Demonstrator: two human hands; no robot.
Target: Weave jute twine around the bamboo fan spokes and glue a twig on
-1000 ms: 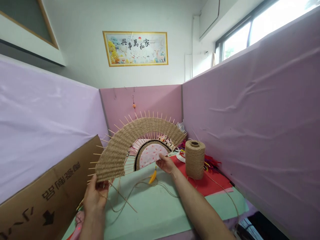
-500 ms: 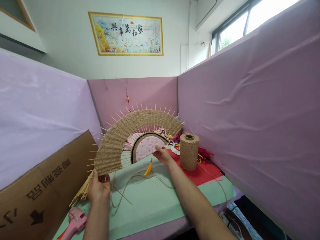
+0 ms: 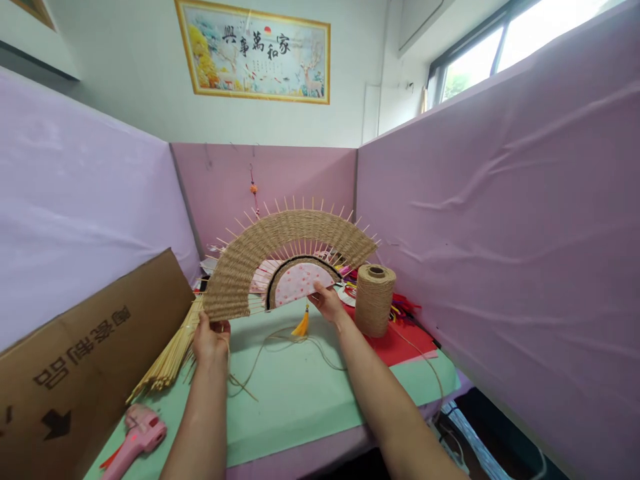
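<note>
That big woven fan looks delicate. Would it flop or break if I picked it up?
Probably not floppy: the fan keeps its arch with only two hands supporting it. It's likely light for its size, given the open gaps between its sticks. The thin, bare tips poking past the woven band could snap if knocked.

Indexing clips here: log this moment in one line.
left hand: holding end of woven fan | right hand: holding its pink center | twine spool: upright

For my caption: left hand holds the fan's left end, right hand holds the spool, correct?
Not the spool: the head view shows the right hand holding the fan by its pink centre. The left hand does hold its left end.
</note>
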